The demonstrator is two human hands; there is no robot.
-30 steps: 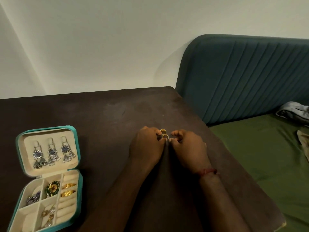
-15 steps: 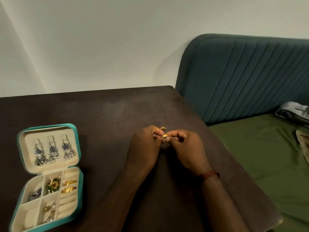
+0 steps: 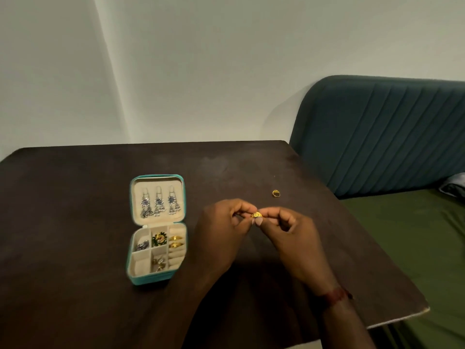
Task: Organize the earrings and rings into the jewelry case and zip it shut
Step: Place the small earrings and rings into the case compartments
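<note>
I pinch a small gold patterned ring (image 3: 256, 214) between the curled fingertips of my left hand (image 3: 221, 222) and my right hand (image 3: 289, 230), both raised just above the dark brown wooden table (image 3: 75, 222). A second plain gold ring (image 3: 276, 193) lies loose on the table, near and beyond my right hand. The open teal zip jewelry case (image 3: 151, 280) sits well apart to the left of my grip. Three silver dangling earrings (image 3: 158, 204) hang in its lid, and two gold rings (image 3: 175, 241) sit in the cream ring rolls of its tray.
</note>
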